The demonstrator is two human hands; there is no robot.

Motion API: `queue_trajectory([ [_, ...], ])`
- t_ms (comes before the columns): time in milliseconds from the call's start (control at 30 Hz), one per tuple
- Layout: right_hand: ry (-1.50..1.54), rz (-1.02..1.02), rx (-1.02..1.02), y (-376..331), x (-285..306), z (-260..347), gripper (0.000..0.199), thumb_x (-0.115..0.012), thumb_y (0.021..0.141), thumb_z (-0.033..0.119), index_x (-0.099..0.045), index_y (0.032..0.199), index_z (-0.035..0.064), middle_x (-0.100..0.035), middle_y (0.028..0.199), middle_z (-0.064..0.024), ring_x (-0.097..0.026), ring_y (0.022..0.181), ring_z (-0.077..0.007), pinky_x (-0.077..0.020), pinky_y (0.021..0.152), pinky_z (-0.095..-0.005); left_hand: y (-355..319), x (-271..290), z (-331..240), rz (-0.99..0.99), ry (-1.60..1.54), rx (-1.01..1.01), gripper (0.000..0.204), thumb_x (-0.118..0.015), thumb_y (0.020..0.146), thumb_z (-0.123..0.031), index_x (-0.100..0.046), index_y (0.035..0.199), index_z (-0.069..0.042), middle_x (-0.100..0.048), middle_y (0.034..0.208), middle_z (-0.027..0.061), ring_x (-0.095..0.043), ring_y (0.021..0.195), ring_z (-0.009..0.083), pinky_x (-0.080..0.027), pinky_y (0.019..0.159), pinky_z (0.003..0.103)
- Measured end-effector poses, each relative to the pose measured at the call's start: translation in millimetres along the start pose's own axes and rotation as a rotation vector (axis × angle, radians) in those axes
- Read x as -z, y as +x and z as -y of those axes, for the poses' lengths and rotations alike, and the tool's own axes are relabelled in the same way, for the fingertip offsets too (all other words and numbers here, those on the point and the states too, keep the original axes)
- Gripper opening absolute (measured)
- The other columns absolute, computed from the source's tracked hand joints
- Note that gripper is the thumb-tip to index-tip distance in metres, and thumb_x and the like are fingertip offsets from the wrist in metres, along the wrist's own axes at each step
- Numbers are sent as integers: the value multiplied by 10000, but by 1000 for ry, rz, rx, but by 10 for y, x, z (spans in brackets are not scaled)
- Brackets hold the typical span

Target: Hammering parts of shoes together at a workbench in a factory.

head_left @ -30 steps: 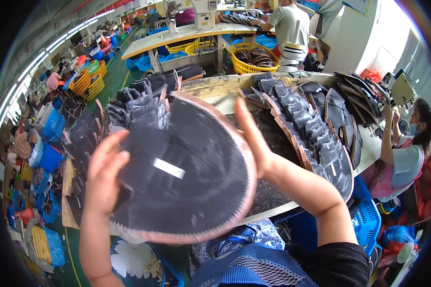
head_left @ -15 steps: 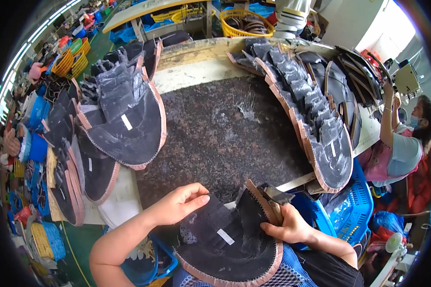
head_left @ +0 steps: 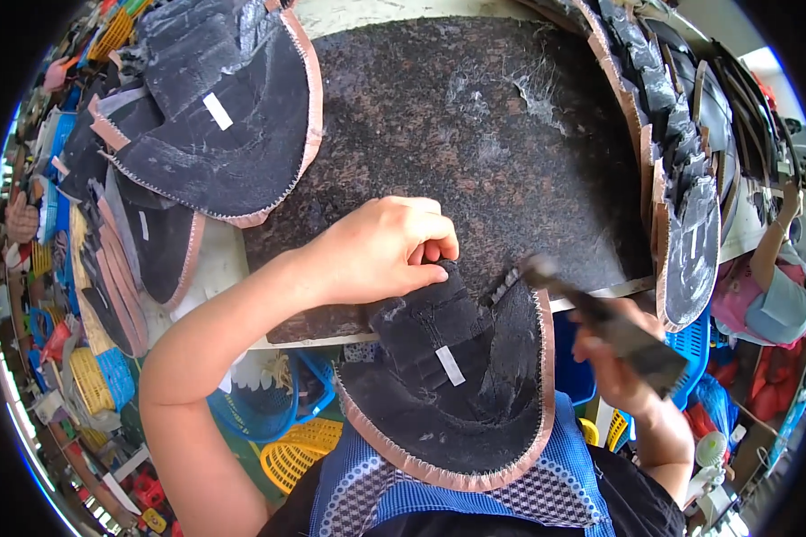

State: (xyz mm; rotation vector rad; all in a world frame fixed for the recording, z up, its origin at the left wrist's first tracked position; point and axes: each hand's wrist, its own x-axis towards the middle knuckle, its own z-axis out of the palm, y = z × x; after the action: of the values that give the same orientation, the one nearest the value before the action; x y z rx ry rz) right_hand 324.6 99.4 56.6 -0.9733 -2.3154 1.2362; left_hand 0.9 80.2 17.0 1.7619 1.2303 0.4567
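Observation:
A black shoe upper [head_left: 412, 394], curved, with a tan folded edge, zigzag stitching and a small white label, lies over my lap against the near edge of the work slab. My left hand [head_left: 390, 246] is closed in a pinch on the upper's inner end. At the upper's right side, my right hand [head_left: 613, 353] grips what looks like a hammer [head_left: 622, 331], its dark metal head smeared by motion. The head's narrow end is close to the upper's right tip; whether they touch I cannot tell. The hammer's handle is mostly hidden by the hand.
A dark speckled slab [head_left: 475, 116] covers the table. Similar uppers lie stacked at the left [head_left: 224, 134], and an overlapping row of uppers [head_left: 685, 197] runs along the right. Blue baskets [head_left: 260, 407] and a yellow basket [head_left: 300, 452] stand below. Another person [head_left: 770, 286] works at far right.
The view has tipped down closer to the slab. My right hand has left the upper's right edge and lifted the hammer beside it. My left hand still pinches the upper's inner end.

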Motion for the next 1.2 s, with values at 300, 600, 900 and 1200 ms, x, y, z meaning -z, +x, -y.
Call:
queue_trajectory([
  [300, -102, 328, 6, 347, -286, 2, 259, -747, 816, 129, -584, 978, 10, -609, 675, -143, -671, 600, -323, -504, 529, -391, 113, 30, 129, 37, -88, -44, 106, -764, 834, -70, -711, 893, -1, -634, 811, 44, -617, 664, 107, -512, 593, 254],
  [600, -124, 429, -57, 619, -70, 56, 256, -741, 813, 83, -628, 1026, -4, -664, 754, -97, -663, 550, -282, -499, 505, -360, 31, -5, 399, -156, 278, -650, 182, -797, 765, -71, -711, 898, 19, -608, 759, 34, -598, 605, 175, -489, 471, 294],
  [900, -136, 351, 80, 700, -211, -29, 249, -745, 831, 162, -560, 926, 24, -581, 628, -105, -643, 534, -316, -493, 475, -406, -132, -118, 273, -303, 402, -560, 267, -808, 704, -58, -735, 947, 23, -598, 775, 21, -581, 629, 159, -472, 519, 297],
  [1200, -49, 285, 170, 790, -157, -115, 191, -731, 856, 147, -581, 891, 34, -577, 596, -75, -650, 511, -278, -505, 470, -379, -153, -186, 258, -363, 173, -384, 249, -851, 636, -13, -745, 861, -19, -622, 788, 38, -587, 677, 211, -483, 563, 317],
])
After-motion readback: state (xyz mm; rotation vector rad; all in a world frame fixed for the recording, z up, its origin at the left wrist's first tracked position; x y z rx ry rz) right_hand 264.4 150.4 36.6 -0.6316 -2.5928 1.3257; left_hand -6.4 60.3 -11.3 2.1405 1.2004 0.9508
